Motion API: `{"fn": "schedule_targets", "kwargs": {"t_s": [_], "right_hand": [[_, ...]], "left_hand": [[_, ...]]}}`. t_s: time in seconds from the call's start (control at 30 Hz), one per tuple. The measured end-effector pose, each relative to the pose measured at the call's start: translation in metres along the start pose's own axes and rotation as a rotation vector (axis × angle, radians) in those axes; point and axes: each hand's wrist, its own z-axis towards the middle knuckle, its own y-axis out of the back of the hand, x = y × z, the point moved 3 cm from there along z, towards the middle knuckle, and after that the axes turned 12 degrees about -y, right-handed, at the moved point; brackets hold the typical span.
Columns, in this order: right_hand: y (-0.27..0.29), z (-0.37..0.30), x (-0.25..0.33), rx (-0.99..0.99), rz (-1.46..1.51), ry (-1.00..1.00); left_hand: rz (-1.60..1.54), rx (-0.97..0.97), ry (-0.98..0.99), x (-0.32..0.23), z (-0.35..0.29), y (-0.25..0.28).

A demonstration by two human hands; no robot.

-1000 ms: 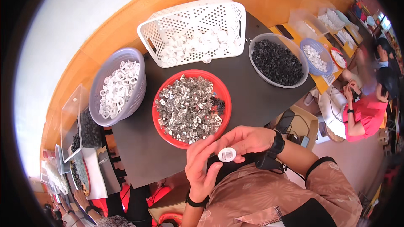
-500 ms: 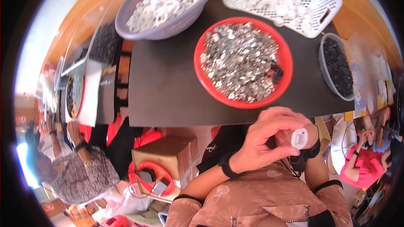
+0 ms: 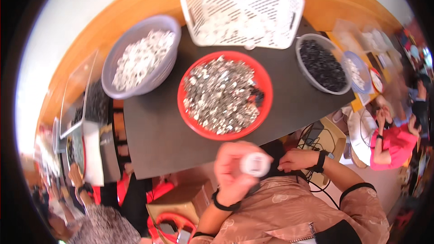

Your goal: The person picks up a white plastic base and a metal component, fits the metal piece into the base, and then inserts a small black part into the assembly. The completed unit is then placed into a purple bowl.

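Observation:
My left hand (image 3: 231,171) is closed on a small round white plastic piece (image 3: 255,165), pinched between thumb and fingers just beyond the table's near edge. The piece has a rectangular mark or slot in its face, blurred here. Apart from it, to the right, my right hand (image 3: 299,159) hangs low over my lap with its fingers curled together. Whatever those fingers hold, if anything, is hidden. Nearest to both hands on the dark table (image 3: 153,140) stands a red bowl (image 3: 267,108) heaped with small shiny metal parts.
A grey-purple basin (image 3: 108,72) of white parts stands left. A white perforated basket (image 3: 190,18) with white pieces is at the back. Black parts fill a grey tub (image 3: 347,81) at right. Below are a cardboard box (image 3: 181,205) and cables. Co-workers (image 3: 393,142) sit on both sides.
My right hand has come away from behind the left one and moved right. The left hand still holds the white piece. The whole view has swung, so the table's containers appear lower and further left.

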Motion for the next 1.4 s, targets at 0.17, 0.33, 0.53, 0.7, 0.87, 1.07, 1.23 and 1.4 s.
{"fn": "schedule_targets", "kwargs": {"t_s": [0.17,0.33,0.53,0.7,0.87,1.07,1.23,1.4], "right_hand": [[0.038,-0.052,0.048,-0.465,0.068,0.323],[0.109,-0.071,0.094,-0.970,0.051,0.413],[0.156,-0.031,0.123,-1.168,-0.299,0.311],[0.176,-0.003,0.125,-1.167,-0.402,0.197],[0.185,-0.014,0.126,-1.218,-0.311,0.170],[0.176,-0.009,0.129,-1.092,-0.326,0.323],[0.167,-0.006,0.145,-1.082,-0.320,0.410],[0.162,0.009,0.157,-1.073,-0.362,0.440]], "left_hand": [[-0.327,-0.188,-0.106,-0.021,0.049,0.027],[-0.557,-0.222,0.153,-0.021,0.069,0.056],[-0.401,-0.334,0.225,-0.002,0.047,0.054],[-0.209,-0.335,0.242,0.012,0.028,0.043],[-0.233,-0.234,0.309,0.020,0.024,0.041],[-0.213,-0.289,0.350,0.025,0.025,0.040],[-0.230,-0.287,0.381,0.027,0.024,0.043],[-0.218,-0.264,0.375,0.028,0.023,0.046]]}}
